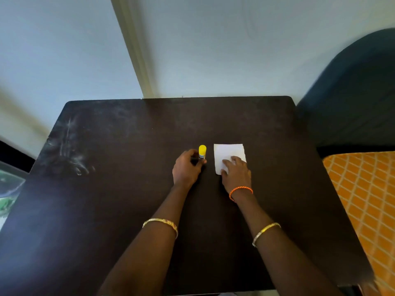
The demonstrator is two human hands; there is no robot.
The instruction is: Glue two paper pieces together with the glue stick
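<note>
Holding the glue stick [202, 152] upright on the dark worktop [128, 167], left grip [186, 167] wrapped round it, right grip [236, 170] spread flat, pressing the white paper [228, 151] just beside.

Both forearms reach forward, nearly parallel, each wearing a bangle. The left hand [187, 168] is curled, fingers and thumb wrapped round the stick's [202, 152] lower body, cap above the grip. The right hand [236, 170] lies palm down, fingers spread flat on paper [227, 151].
</note>
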